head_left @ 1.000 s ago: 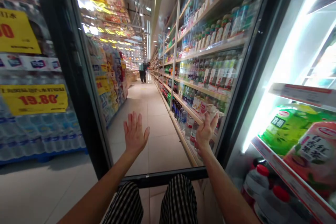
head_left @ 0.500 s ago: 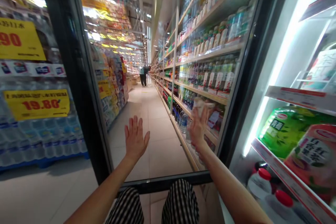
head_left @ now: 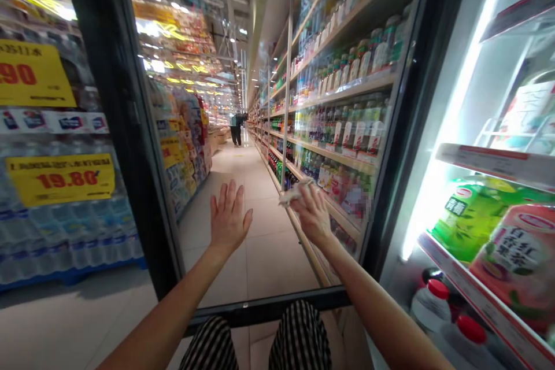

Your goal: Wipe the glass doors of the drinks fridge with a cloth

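Observation:
Pressed flat against the glass door [head_left: 229, 283] is my left hand [head_left: 229, 214], fingers upward and slightly spread, nothing in it. My right hand [head_left: 313, 214] holds a crumpled whitish cloth [head_left: 295, 192] under its fingers against the same glass, right of the left hand. Part of the cloth sticks out past the fingertips to the left; the rest is hidden by the hand. A dark frame [head_left: 277, 306] runs around the pane, with its lower bar just above my knees.
To the right stands a lit cooler shelf [head_left: 494, 162] with green and pink packs and red-capped bottles [head_left: 437, 298]. Left are stacked water bottles [head_left: 65, 231] under yellow price signs [head_left: 60, 179]. Beyond the glass, a person [head_left: 236, 127] stands in the aisle beside bottle shelves [head_left: 342, 156].
My right hand has slid the cloth left and slightly down across the glass, closer to my left hand. The left hand has shifted only slightly right and up.

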{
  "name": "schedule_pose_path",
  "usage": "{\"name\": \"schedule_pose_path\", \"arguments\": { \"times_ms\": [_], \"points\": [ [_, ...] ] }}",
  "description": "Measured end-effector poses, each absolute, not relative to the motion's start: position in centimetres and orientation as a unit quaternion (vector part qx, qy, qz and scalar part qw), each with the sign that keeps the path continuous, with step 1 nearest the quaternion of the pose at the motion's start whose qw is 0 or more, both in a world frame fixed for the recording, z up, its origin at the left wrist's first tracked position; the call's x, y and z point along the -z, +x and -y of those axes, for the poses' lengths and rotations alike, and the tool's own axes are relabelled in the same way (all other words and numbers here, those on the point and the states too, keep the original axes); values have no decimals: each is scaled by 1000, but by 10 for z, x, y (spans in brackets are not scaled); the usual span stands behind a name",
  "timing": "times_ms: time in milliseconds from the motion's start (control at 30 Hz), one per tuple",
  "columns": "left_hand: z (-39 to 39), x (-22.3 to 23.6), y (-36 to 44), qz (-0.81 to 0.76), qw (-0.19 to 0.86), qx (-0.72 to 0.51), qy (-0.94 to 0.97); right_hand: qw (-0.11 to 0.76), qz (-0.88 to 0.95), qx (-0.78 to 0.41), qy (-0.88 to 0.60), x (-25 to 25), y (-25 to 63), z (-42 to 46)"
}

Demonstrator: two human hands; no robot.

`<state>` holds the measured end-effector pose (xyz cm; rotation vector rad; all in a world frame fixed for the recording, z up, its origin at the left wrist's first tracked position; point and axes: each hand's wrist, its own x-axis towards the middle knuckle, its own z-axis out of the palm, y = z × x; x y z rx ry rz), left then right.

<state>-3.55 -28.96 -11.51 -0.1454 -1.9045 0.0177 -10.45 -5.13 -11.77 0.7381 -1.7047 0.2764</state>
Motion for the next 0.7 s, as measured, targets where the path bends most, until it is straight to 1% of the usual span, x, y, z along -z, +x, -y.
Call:
{"name": "schedule_pose_path", "arguments": {
  "times_ms": [100,133,167,200,300,333,367,400,467,500,533,567,600,667,700],
  "points": [
    [291,117,-37,817,573,-8,-65,656,698,-260,125,106,-110,42],
    [291,118,-38,816,575,-7,-62,664,684,-289,87,102,-110,43],
    [291,119,-38,813,578,-6,-60,665,681,-294,86,101,-109,47],
    [291,120,-38,811,581,-6,-58,656,692,-272,126,101,-107,54],
    [292,121,-38,811,582,-8,-59,584,724,-118,347,109,-99,69],
    [292,121,-38,813,579,-9,-62,573,722,-91,377,110,-98,69],
    [293,121,-37,815,576,-11,-64,582,720,-95,365,109,-100,65],
    [293,120,-37,817,573,-12,-65,608,717,-130,316,107,-103,59],
    [293,120,-36,817,572,-12,-65,659,692,-242,167,97,-110,48],
    [292,120,-36,816,574,-12,-64,671,675,-287,110,92,-113,46],
    [292,120,-37,814,577,-13,-64,672,667,-310,86,88,-115,46],
    [291,121,-37,811,581,-14,-63,669,669,-308,100,86,-115,48],
    [291,121,-37,809,585,-14,-64,660,682,-278,147,85,-114,51],
    [292,121,-38,805,590,-14,-65,624,711,-174,275,85,-113,55],
    [292,121,-38,804,591,-14,-67,608,716,-132,315,85,-113,53]
  ]
}}
